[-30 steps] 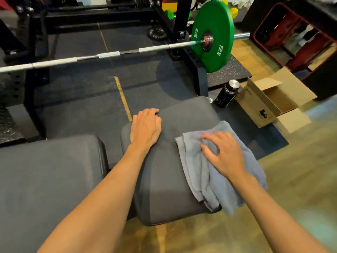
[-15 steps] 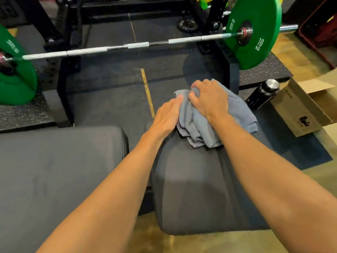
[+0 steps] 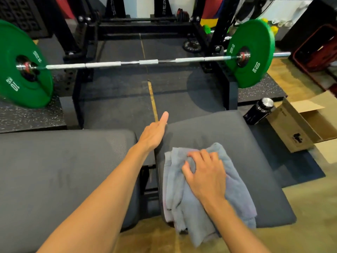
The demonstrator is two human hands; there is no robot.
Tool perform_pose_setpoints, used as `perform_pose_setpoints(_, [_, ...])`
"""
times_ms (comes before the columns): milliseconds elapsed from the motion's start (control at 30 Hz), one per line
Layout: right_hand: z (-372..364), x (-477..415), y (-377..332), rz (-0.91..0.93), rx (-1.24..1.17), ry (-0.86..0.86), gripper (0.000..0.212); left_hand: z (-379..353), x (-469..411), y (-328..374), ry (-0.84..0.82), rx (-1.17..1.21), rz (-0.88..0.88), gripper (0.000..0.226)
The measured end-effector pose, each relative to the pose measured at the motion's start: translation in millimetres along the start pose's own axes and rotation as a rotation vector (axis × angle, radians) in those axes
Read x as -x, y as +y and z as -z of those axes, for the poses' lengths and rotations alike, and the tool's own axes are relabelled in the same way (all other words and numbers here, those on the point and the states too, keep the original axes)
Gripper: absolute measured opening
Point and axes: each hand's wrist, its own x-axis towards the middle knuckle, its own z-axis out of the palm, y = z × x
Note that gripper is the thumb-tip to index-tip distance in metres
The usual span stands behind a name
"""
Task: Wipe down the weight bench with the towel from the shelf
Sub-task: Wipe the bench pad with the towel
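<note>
The weight bench has two dark grey pads: a long back pad (image 3: pixel 60 170) at the left and a smaller seat pad (image 3: pixel 242 143) at the right, with a gap between them. A crumpled grey-blue towel (image 3: pixel 178 194) lies on the seat pad and hangs over its near edge. My right hand (image 3: pixel 204 172) presses down on the towel with fingers curled into the cloth. My left hand (image 3: pixel 155 132) rests edge-on against the seat pad's left side, fingers straight and together, holding nothing.
A barbell (image 3: pixel 149 62) with green 10 kg plates (image 3: pixel 252 52) rests across the black rack (image 3: pixel 231 95) just beyond the bench. A black bottle (image 3: pixel 259 111) and an open cardboard box (image 3: pixel 302 125) stand on the floor to the right. Wood floor lies below the bench.
My right hand has dragged the towel from the seat pad's far end back toward me. My left hand let go of the towel and slid to the pad's left side.
</note>
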Motion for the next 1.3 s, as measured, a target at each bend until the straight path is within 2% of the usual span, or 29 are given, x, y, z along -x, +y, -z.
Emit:
perform_pose_setpoints(167, [-48.0, -115.8, -23.9, 0.002, -0.038, 0.013, 0.027, -4.0, -15.1, -15.3, 0.009, 0.145, 0.029, 0.101])
perform_pose_setpoints(300, [-70.4, -167.3, -32.9, 0.068, -0.016, -0.065, 0.03, -3.9, -22.2, -17.0, 0.02, 0.155, 0.02, 0.095])
perform_pose_setpoints(433, [-46.2, -122.1, -34.5, 0.052, -0.013, -0.029, 0.03, -3.0, -1.0, -15.8, 0.053, 0.102, -0.038, 0.078])
perform_pose_setpoints(567, [-12.3, -25.8, -39.6, 0.023, -0.058, -0.054, 0.023, 5.7, 29.4, -28.5, 0.099, 0.052, -0.151, 0.041])
perform_pose_setpoints(700, [4.8, 37.8, -45.9, 0.07, -0.034, -0.068, 0.021, 11.5, 40.9, -39.2, 0.074, -0.043, -0.182, 0.037])
perform_pose_setpoints(800, [-6.5, 12.4, -48.1, 0.075, -0.074, -0.032, 0.02, 19.8, 33.7, -34.9, 0.01, 0.113, -0.119, 0.049])
perform_pose_setpoints(900, [-33.7, -48.9, -58.5, 0.099, -0.068, 0.019, 0.024, 25.5, 20.6, -35.8, 0.047, 0.159, -0.09, 0.07])
perform_pose_setpoints(1033, [-60.2, -121.4, -73.8, 0.116, -0.059, -0.099, 0.017, 24.9, 24.6, -32.0, 0.102, 0.202, -0.147, 0.053])
perform_pose_setpoints(1100, [-57.5, -130.8, -83.9, 0.027, -0.133, -0.112, 0.019, 38.9, 32.4, -27.0, 0.194, 0.203, -0.201, 0.049])
perform_pose_setpoints(1200, [-38.4, -116.1, -118.7, -0.089, -0.323, 0.039, 0.022, 82.7, 56.5, -32.7, 0.272, 0.229, -0.363, 0.038])
perform_pose_setpoints(1300, [-20.0, -100.1, -172.6, -0.036, -0.527, 0.134, 0.034, 141.5, 84.0, -66.1, 0.363, 0.21, -0.387, 0.03])
